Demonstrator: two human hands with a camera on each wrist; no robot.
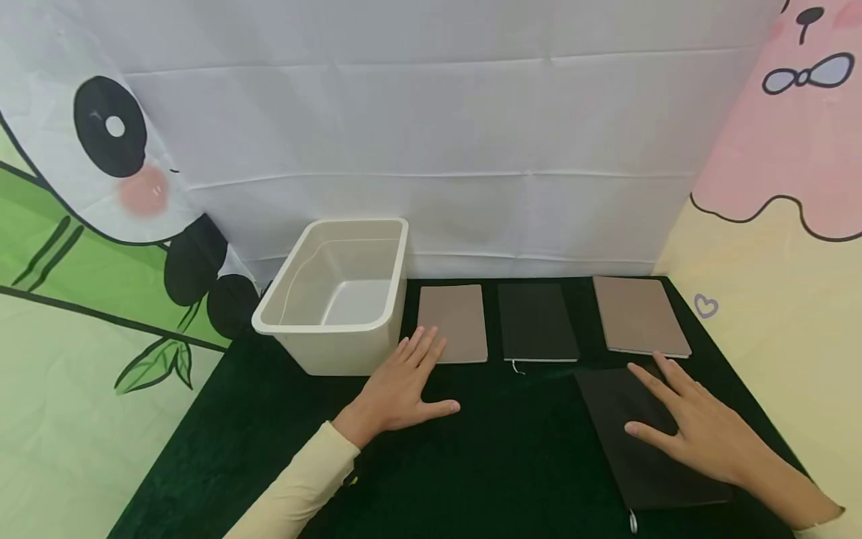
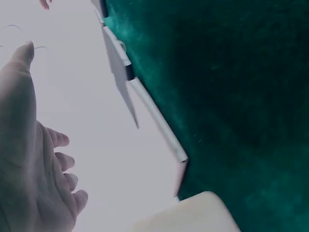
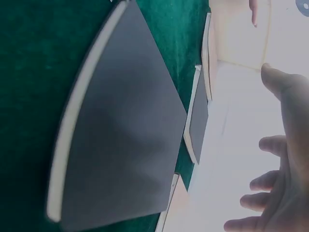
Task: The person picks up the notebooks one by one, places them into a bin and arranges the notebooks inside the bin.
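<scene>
My left hand (image 1: pixel 402 389) is held out flat with fingers spread, beside a cream plastic bin (image 1: pixel 343 352). Its fingertips overlap the lower left corner of a pinkish-tan notebook (image 1: pixel 456 318) in the head view. My right hand (image 1: pixel 703 430), fingers also spread, hovers over a large black notebook (image 3: pixel 120 130) that lies at an angle nearest me on the right. A ribbon marker (image 1: pixel 633 522) sticks out at its lower end. In both wrist views the palms hold nothing.
Behind lie a smaller black notebook (image 1: pixel 539 322) with a ribbon and another pinkish-tan notebook (image 1: pixel 640 314) at the back right. A dark green cloth (image 1: pixel 498 464) covers the table. A white curtain (image 1: pixel 471 135) hangs behind, with printed cartoon cloths at both sides.
</scene>
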